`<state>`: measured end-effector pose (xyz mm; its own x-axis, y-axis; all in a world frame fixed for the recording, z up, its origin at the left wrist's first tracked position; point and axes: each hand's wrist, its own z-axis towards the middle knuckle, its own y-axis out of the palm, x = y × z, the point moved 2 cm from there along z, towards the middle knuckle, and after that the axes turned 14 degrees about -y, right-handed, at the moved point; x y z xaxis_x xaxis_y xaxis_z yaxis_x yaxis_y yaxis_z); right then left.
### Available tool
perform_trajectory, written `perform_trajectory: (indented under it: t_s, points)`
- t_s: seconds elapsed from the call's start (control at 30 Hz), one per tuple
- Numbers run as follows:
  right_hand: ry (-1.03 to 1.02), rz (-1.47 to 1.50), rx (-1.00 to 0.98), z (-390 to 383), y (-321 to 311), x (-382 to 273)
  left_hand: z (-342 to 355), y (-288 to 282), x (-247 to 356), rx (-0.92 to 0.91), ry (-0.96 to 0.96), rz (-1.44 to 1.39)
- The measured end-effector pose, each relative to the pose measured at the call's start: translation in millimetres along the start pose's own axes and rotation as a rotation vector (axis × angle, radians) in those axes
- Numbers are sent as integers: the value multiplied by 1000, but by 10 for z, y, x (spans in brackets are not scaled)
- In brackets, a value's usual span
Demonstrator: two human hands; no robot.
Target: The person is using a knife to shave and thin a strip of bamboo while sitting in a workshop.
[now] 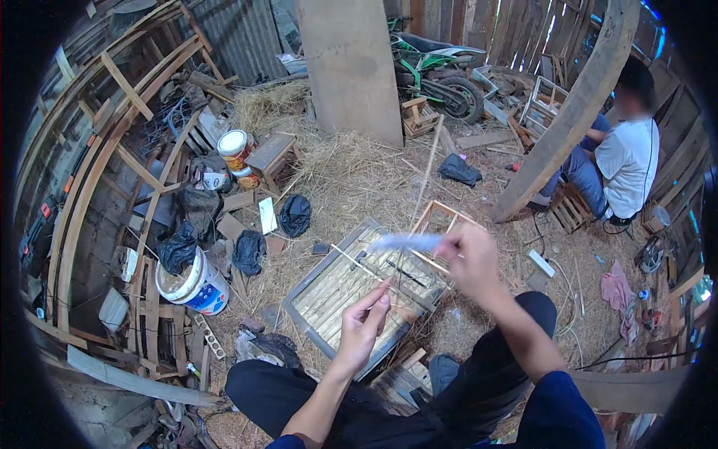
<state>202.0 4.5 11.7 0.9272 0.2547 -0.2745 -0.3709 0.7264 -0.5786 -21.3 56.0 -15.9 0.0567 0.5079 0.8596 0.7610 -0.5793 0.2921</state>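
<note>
My left hand [364, 329] pinches a long, thin wooden strip [428, 168] between thumb and fingertips. The strip slants up and away over the straw. To its right, my right hand [471, 262] is closed round what looks like a knife, its pale blade [410, 242] smeared by motion and pointing left. Below both hands is a low slatted work surface [318, 307] with a dark frame. Another thin strip [359, 262] crosses above its slats, and a slim black object [406, 274] lies there. The knife's handle is hidden in my fist.
A small wooden frame [430, 215] stands just beyond the work surface. Left are a white bucket [196, 288] and black plastic bags [295, 215]. A slanting post [557, 131] rises at right, near a seated person [627, 161]. Straw covers the floor; a motorbike [449, 86] stands behind.
</note>
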Motion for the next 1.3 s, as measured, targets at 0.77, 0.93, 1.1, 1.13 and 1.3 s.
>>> perform_trajectory:
  t_s: [0.77, 0.93, 1.1, 1.13, 1.3]
  points:
    - [-216, 112, -36, 28, 153, -227, 79, -81, -107, -5, -16, -18]
    - [24, 48, -69, 166, 117, -8, -5, -101, 69, 38, -37, 4]
    - [-84, 78, -23, 14, 143, -88, 7, -67, 25, 13, -34, 35]
    - [-226, 92, -140, 17, 149, -287, -11, -81, 8, 16, -41, 51]
    - [81, -18, -29, 120, 10, 6, -33, -66, 75, 1, -26, 41]
